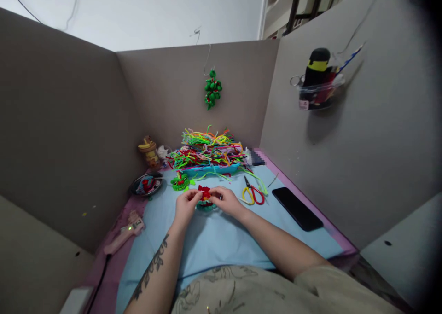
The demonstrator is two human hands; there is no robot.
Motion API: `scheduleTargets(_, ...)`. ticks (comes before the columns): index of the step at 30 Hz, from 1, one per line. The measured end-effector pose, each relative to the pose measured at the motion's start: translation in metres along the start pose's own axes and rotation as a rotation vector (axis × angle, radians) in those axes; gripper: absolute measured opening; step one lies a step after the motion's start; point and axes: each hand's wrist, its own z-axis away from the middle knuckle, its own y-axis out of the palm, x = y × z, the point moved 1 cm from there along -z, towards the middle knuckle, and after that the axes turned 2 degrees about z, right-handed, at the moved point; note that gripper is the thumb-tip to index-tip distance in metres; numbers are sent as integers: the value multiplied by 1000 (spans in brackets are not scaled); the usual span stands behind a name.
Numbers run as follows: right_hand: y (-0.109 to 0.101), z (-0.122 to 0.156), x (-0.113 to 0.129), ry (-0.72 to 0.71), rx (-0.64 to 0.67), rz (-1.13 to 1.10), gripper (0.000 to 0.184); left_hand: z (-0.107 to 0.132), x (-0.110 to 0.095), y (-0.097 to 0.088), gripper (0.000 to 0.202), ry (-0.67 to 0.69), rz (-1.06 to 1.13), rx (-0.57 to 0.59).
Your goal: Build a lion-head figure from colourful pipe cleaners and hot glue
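Between my two hands is a small fuzzy pipe-cleaner figure [205, 205], red on top with a teal-green lower edge. My left hand [188, 203] pinches its left side with thumb and fingertips. From the right, my right hand [226, 200] grips it the same way, so parts of it are covered by fingers. Just behind my left hand sits a green pipe-cleaner figure [180, 181] with red details. Scissors [253, 193] with one yellow and one red handle lie to the right of my right hand.
Behind my hands, a blue tray [214, 169] is heaped with colourful pipe cleaners [210, 150]. A black phone [297, 209] lies at right, a pink glue gun [126, 233] and a metal bowl [148, 185] at left. Grey panels [159, 97] enclose the table; a green ornament [212, 90] hangs ahead.
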Motion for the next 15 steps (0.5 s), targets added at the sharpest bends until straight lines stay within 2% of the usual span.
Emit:
scheduleTargets(4,6,1,2,109,-3,-186,19,1,2,5,25,-9,89,19)
scheduleTargets(8,8,2,6,140,-27,-239,22,1,6,6,22,-7,138,35)
scheduleTargets(15,0,0,9,202,-8,-338,21,2,4,4,35,129,-44,131)
